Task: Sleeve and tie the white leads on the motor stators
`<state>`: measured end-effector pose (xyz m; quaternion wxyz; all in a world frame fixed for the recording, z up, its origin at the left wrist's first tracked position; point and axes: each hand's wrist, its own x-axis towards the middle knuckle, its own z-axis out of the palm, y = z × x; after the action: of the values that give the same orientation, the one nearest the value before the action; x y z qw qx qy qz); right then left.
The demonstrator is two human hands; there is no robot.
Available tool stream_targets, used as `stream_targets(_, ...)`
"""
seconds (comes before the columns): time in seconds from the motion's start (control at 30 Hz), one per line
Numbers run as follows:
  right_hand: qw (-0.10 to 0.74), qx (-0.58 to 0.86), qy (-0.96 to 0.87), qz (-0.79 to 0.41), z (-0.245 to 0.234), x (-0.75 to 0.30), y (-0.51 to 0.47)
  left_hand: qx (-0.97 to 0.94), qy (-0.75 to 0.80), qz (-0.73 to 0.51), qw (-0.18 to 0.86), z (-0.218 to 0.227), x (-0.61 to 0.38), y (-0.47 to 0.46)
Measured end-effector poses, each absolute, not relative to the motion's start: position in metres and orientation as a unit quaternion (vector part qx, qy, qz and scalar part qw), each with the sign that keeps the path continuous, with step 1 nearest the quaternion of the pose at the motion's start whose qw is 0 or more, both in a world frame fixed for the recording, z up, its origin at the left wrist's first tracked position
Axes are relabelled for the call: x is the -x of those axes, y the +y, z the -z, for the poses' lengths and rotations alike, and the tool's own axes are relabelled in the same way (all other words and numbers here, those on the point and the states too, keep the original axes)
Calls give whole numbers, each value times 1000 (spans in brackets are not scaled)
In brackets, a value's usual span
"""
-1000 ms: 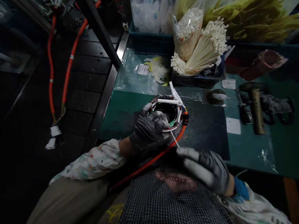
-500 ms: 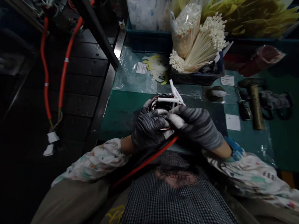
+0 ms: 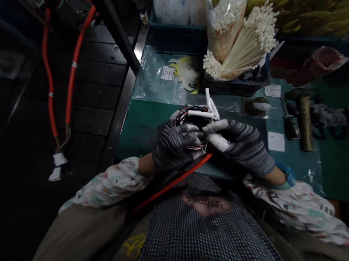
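Observation:
A round wound motor part point(image 3: 196, 115) with coloured wires and white sleeved leads lies on the green bench point(image 3: 142, 124) in front of me. My left hand point(image 3: 175, 144), in a grey glove, is closed over its near left rim. My right hand point(image 3: 239, 141), also gloved, rests on the part's right side with its fingers curled against it. An orange cable point(image 3: 171, 183) runs from the part down across my lap.
Bundles of white cable ties point(image 3: 241, 48) stand in a dark tray behind the part. A brass-headed hammer point(image 3: 305, 115), a small tool point(image 3: 290, 125) and a grey glove point(image 3: 330, 116) lie at right. Orange cables point(image 3: 73, 65) hang at left, beside a black slanted bar point(image 3: 115, 28).
My right hand came up from near my lap, where it pulled a thin white tie, and now lies on the right side of the motor part. My left hand stayed on it.

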<state>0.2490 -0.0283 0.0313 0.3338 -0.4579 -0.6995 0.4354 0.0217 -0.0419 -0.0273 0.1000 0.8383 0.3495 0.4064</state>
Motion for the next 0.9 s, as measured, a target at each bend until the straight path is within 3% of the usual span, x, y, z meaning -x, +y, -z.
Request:
stream_targets(0.13,326,461,-705,-429,-31,-250,-29,-835,359,-402,110,29,-20,-43)
stream_targets(0.3,278,344,-812,-380,-25,-259,-36,-838,344,-411,105,34,-17,-41)
stream_targets(0.47,228,392,-840,-297,-26,-261,-39,-849,336,-382,146,33,-14,-39)
stream_targets(0.63,146,223,-931,-249,-22,-271,-30,-837,323,-420,138,28,-16,-39)
stream_targets(0.73,165,161,-937,-261,-21,-268,-37,-842,350,-383,151,25,-18,-41)
stream_targets(0.8,198,189,-916,-294,-25,-255,-41,-844,358,-368,155,25,-19,-42)
stream_targets(0.9,233,340,-866,-284,-31,-229,-34,-840,352,-392,126,27,-19,-41)
